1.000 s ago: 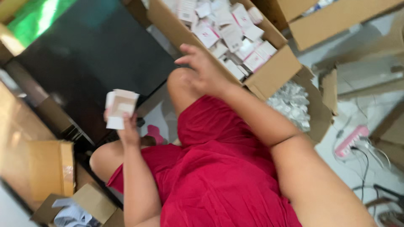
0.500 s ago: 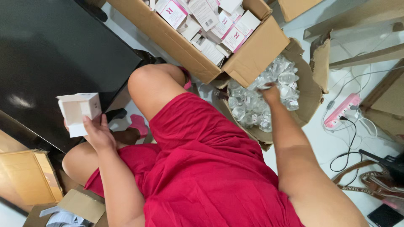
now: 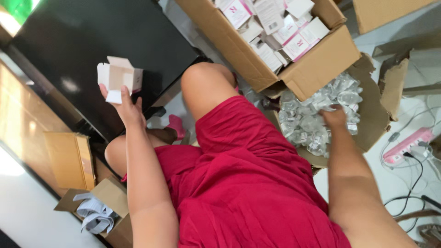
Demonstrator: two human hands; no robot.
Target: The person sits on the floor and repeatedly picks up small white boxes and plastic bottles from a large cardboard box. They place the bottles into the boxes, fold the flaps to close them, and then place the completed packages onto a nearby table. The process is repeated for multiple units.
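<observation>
A: What's held, and where?

B: Small white carton [image 3: 118,78], flaps open at the top, gripped from below by the left hand [image 3: 123,106] and raised well left of the big cardboard box [image 3: 317,69]. Empty inside, as far as can be seen.

A: And the other hand?

B: Right hand [image 3: 334,117] just below that box, sunk into a heap of clear wrapped jars [image 3: 317,119]. Fingers curled down among them; cannot tell whether closed on one or only feeling for it.

A: Any change in the last second?

B: Yes. A second ago, right hand up over the big box; half a second ago, already down at the heap; now deeper in, fingertips partly hidden by plastic. Left hand a little higher than before, carton turned with its open mouth up. Likely meaning: carton taken and opened, jar being fetched to go inside.

A: What's in the big box?

B: Many more small white and pink cartons [image 3: 294,36], piled loosely.

A: Further out from it?

B: Below the box, red garment [image 3: 248,183] across the lap, one bare knee raised. Far left, dark flat surface [image 3: 92,41]. Lower left, small brown box with white scraps [image 3: 96,213]. Right, pink power strip [image 3: 406,144] with cables on the floor.
</observation>
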